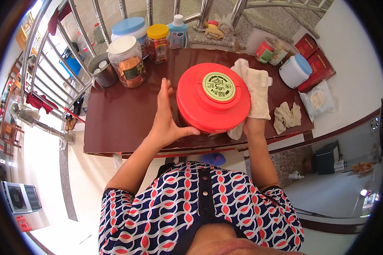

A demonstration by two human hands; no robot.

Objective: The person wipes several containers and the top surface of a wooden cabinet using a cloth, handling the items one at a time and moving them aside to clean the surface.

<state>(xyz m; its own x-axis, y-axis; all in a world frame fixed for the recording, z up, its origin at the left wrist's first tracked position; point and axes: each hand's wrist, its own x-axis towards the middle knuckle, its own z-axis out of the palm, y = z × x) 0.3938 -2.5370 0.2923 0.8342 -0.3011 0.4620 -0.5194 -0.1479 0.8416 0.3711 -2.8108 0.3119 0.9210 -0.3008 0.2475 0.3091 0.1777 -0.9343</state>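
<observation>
A large jar with a red plastic lid and a round green label bearing writing stands near the middle of the brown table. My left hand is beside the jar's left side, fingers spread and thumb by the lower rim of the lid; whether it touches the jar is unclear. A white cloth covers most of my right hand and lies against the jar's right side. The fingers of that hand are hidden under the cloth. Another crumpled cloth lies to the right on the table.
At the back left of the table stand a metal mug, a white-lidded jar, a yellow-lidded jar and a blue bottle. At the right are a white tub, red boxes and a plastic packet. Metal railings run behind.
</observation>
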